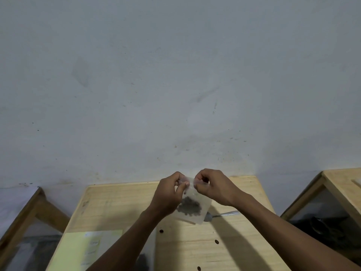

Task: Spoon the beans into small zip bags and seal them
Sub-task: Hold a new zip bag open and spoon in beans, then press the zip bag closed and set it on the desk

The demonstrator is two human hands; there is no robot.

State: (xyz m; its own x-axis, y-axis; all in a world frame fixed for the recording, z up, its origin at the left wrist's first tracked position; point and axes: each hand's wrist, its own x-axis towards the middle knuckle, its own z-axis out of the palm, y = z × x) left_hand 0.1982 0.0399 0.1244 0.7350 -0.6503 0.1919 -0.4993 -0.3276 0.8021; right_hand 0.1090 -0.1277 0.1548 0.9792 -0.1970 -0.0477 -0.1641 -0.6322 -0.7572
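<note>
A small clear zip bag (192, 204) is held up above the wooden table (121, 208), near its far edge by the wall (175, 75). The bag's top edge is pinched at both ends: left hand (172, 194) on the left corner, right hand (213, 187) on the right corner, thumb and curled fingers closed on the plastic in each case. The two hands are nearly touching at the top strip. Whether the zip is fully closed cannot be told; the strip is hidden by the fingers.

A dark clump of beans (189, 207) is seen in the lower half of the bag, which hangs tilted, lower right corner toward the table.

A metal spoon (220, 214) is lying on the table just behind and right of the bag, bowl partly covered by the bag's corner, handle pointed right.

A yellow-green sheet (82, 249) with blurred print is lying at the table's near left. A few dark round spots (161, 231) are scattered on the tabletop; loose beans or holes cannot be told. A dark blurred mass (141, 261) at the bottom edge is mostly hidden by the left forearm.

More wooden furniture is seen on the left (23, 212) and right (340, 184).
</note>
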